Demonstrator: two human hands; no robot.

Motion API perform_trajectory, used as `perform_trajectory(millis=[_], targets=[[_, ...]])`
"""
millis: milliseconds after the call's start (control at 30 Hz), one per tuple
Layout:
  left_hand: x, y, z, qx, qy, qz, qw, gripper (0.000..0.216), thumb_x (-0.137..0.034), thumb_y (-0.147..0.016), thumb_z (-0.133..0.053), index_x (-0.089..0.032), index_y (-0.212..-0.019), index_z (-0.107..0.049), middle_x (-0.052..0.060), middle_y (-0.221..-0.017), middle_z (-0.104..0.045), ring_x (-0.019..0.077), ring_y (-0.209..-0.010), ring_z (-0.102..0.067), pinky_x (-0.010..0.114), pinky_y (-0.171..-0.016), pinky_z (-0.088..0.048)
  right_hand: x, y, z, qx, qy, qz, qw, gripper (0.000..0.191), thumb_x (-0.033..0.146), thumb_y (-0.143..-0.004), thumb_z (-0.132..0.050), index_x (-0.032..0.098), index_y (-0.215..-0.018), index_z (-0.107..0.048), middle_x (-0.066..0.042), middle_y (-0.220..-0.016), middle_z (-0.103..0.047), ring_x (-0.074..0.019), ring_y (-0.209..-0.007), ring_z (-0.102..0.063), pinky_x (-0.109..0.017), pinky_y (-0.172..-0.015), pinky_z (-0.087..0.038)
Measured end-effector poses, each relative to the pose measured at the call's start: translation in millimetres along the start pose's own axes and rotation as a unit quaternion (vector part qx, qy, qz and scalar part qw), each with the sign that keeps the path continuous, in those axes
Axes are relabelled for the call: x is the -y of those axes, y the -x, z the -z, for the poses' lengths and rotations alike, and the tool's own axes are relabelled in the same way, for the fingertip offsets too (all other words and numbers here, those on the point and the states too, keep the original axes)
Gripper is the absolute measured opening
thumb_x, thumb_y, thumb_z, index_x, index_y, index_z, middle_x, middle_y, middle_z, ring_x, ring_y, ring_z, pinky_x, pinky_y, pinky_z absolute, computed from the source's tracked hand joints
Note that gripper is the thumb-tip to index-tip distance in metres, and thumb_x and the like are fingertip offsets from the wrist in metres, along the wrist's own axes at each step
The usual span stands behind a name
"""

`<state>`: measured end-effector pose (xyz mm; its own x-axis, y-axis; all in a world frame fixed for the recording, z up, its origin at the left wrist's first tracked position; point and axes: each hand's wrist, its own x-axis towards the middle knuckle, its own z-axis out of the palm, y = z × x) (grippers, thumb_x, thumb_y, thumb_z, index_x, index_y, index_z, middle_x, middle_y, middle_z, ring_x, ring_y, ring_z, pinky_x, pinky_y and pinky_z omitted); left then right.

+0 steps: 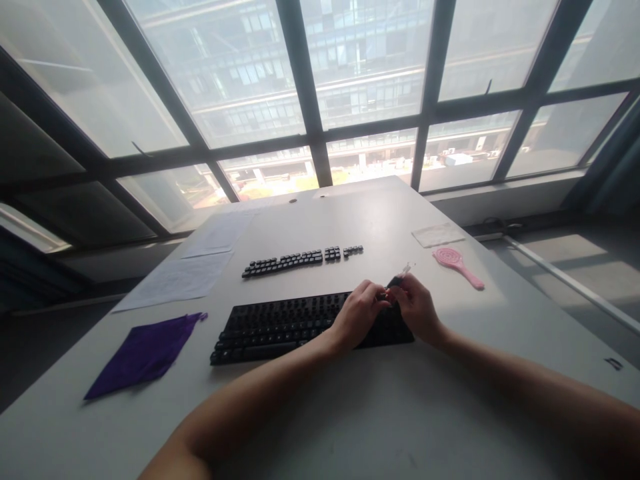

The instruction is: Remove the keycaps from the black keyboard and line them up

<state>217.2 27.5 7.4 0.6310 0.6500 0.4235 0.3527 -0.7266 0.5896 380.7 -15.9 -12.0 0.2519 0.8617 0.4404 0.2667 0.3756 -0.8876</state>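
Note:
A black keyboard lies on the grey table in front of me. Both hands meet over its right end. My left hand is closed in a pinch on something small that I cannot make out. My right hand is closed around a small tool whose pale tip sticks up and away from me. Beyond the keyboard, loose black keycaps are laid out in rows.
A purple cloth lies at the left. Paper sheets sit at the far left. A pink brush and a pale sheet lie at the right. Large windows stand behind the table.

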Motion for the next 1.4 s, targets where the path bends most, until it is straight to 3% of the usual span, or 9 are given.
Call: perform_trajectory(millis=[100, 267, 433, 667, 867, 933, 1133, 1233, 1400], targets=[[0.1, 1.8, 0.5, -0.023, 0.022, -0.001, 0.999, 0.026, -0.020, -0.090, -0.065, -0.021, -0.114, -0.056, 0.003, -0.097, -0.062, 0.0167, -0.085, -0.060, 0.030, -0.079, -0.052, -1.5, 0.3, -1.4, -0.004, 0.004, -0.006, 1.000, 0.016, 0.037, -0.095, -0.053, 0.024, -0.087, -0.051, -0.001, -0.073, -0.064, -0.0187, -0.066, -0.063, -0.031, -0.062, -0.050], [-1.7, 2.1, 2.6, -0.007, 0.005, -0.030, 1.000, 0.015, -0.014, -0.092, -0.059, -0.022, -0.105, -0.061, 0.004, -0.101, -0.062, 0.0176, -0.091, -0.061, 0.031, -0.083, -0.052, 1.7, -0.5, 0.0, 0.002, 0.032, -0.003, 0.999, 0.016, 0.039, -0.097, -0.050, 0.024, -0.091, -0.050, 0.000, -0.072, -0.065, -0.0188, -0.067, -0.064, -0.031, -0.065, -0.048], [-3.2, 3.2, 2.3, 0.009, -0.022, -0.054, 0.998, 0.022, -0.015, -0.095, -0.053, -0.023, -0.113, -0.061, 0.006, -0.107, -0.062, 0.0187, -0.096, -0.062, 0.032, -0.086, -0.053, 6.6, -2.3, 2.4, 0.011, 0.030, -0.002, 0.999, 0.016, 0.039, -0.097, -0.050, 0.024, -0.092, -0.050, 0.001, -0.068, -0.061, -0.0172, -0.061, -0.059, -0.028, -0.057, -0.044], [-11.3, -2.0, 17.5, -0.020, -0.008, -0.051, 0.998, 0.010, -0.020, -0.090, -0.062, -0.020, -0.100, -0.065, 0.006, -0.101, -0.065, 0.0167, -0.093, -0.062, 0.029, -0.083, -0.052, 3.4, -4.9, 2.0, 0.005, -0.016, -0.027, 0.999, 0.015, 0.037, -0.098, -0.048, 0.024, -0.092, -0.046, 0.001, -0.069, -0.062, -0.0182, -0.064, -0.061, -0.031, -0.063, -0.048], [35.6, -54.3, 53.7, -0.026, -0.080, 0.040, 0.996, 0.008, -0.017, -0.081, -0.066, -0.018, -0.089, -0.068, 0.002, -0.084, -0.071, 0.0157, -0.074, -0.064, 0.028, -0.071, -0.052, 1.4, -5.0, 2.5, 0.023, -0.030, -0.028, 0.999, 0.013, 0.035, -0.099, -0.048, 0.024, -0.092, -0.047, 0.001, -0.070, -0.062, -0.0182, -0.066, -0.061, -0.032, -0.065, -0.047], [56.0, -70.6, 58.2, 0.003, -0.127, 0.074, 0.989, 0.008, -0.020, -0.079, -0.068, -0.018, -0.087, -0.070, 0.002, -0.082, -0.072, 0.0167, -0.072, -0.065, 0.029, -0.071, -0.051, 1.2, -4.9, 2.5, 0.027, -0.029, -0.027, 0.999, 0.013, 0.034, -0.098, -0.048, 0.024, -0.092, -0.047, 0.000, -0.071, -0.062, -0.0182, -0.066, -0.061, -0.032, -0.064, -0.047], [89.0, -92.5, 46.6, 0.061, -0.239, 0.116, 0.962, 0.011, -0.025, -0.081, -0.069, -0.024, -0.089, -0.077, 0.002, -0.091, -0.075, 0.0217, -0.089, -0.067, 0.032, -0.085, -0.052, 1.8, -4.8, 3.2, 0.030, -0.031, -0.032, 0.999, 0.013, 0.034, -0.098, -0.049, 0.023, -0.091, -0.048, 0.000, -0.070, -0.062, -0.0176, -0.065, -0.060, -0.030, -0.064, -0.046], [95.9, -97.1, 39.9, 0.051, -0.252, 0.092, 0.962, 0.009, -0.025, -0.081, -0.071, -0.024, -0.086, -0.079, 0.004, -0.097, -0.074, 0.0241, -0.101, -0.064, 0.033, -0.090, -0.051, 3.0, -4.6, 3.7, 0.033, -0.032, -0.035, 0.998, 0.012, 0.033, -0.097, -0.049, 0.023, -0.090, -0.049, 0.001, -0.070, -0.062, -0.0175, -0.066, -0.061, -0.030, -0.064, -0.046], [104.5, -101.2, 36.7, 0.036, -0.249, 0.083, 0.964, 0.010, -0.026, -0.082, -0.071, -0.024, -0.087, -0.080, 0.004, -0.096, -0.075, 0.0235, -0.097, -0.064, 0.033, -0.087, -0.051, 2.8, -4.9, 4.6, 0.036, -0.036, -0.038, 0.998, 0.012, 0.032, -0.097, -0.050, 0.023, -0.090, -0.049, 0.001, -0.071, -0.063, -0.0178, -0.067, -0.062, -0.030, -0.064, -0.046]])
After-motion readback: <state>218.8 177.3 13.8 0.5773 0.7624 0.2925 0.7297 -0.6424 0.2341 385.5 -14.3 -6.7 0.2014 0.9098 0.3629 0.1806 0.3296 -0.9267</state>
